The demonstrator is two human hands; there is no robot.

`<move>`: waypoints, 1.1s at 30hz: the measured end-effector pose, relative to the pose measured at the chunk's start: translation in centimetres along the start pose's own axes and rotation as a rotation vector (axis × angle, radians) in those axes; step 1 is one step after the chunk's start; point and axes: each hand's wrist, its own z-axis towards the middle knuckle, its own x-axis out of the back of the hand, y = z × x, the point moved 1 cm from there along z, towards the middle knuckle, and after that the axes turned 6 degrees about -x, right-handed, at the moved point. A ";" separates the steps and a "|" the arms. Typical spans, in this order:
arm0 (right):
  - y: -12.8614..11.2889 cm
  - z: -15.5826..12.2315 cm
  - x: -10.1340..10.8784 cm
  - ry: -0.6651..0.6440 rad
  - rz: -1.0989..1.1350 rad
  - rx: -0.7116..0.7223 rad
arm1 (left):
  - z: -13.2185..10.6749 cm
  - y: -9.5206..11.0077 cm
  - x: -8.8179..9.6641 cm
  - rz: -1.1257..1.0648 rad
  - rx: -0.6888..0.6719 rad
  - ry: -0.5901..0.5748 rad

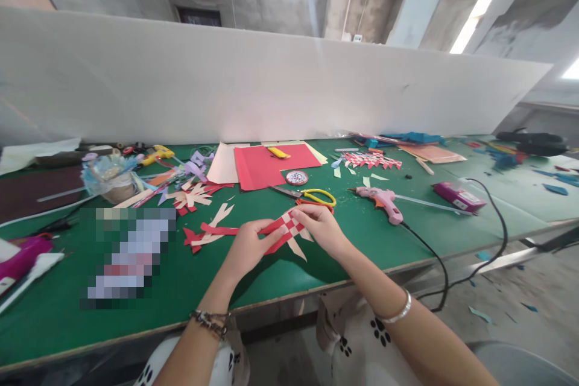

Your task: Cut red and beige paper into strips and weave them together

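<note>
Far left, I've got a yellow glue gun, then a strip pile. Nearer, loose red and cream strips run up to the left hand; can't tell if they join the work behind it. Left hand: thumb on top, pinching the left side of the red-and-cream weave, fingers mostly hidden. Weave is between both hands, raised off the near part of the green table, cream tails hanging free. Right hand: thumb and fingers pinching its upper right edge. I'd tag the step as snugging or folding strips at that edge. Next move calls for a firm left pinch and careful right fingertips; a slack grip could loosen the checks. Scissors just beyond the hands, pink glue gun well right, neither held.
</note>
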 end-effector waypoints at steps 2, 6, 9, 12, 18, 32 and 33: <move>-0.1 0.0 0.0 0.009 -0.013 -0.005 | 0.0 0.0 0.0 0.002 -0.001 -0.003; -0.3 -0.2 -0.1 -0.007 0.026 -0.008 | 0.0 0.1 0.0 -0.006 -0.005 -0.003; -0.3 -0.4 -0.1 -0.033 0.084 -0.017 | 0.0 0.1 0.1 -0.012 0.002 -0.001; -0.2 -0.3 -0.2 -0.032 0.077 -0.038 | 0.0 0.1 0.1 -0.013 -0.002 0.010; 0.0 -0.1 -0.2 -0.011 0.050 -0.052 | 0.0 0.1 0.0 0.010 0.011 0.001; 0.3 -0.2 -0.4 -0.127 -0.006 -0.074 | 0.3 -0.7 0.2 -0.076 0.084 0.214; 0.5 -0.1 -0.4 -0.124 -0.019 -0.067 | 0.3 -0.6 0.2 -0.080 0.083 0.202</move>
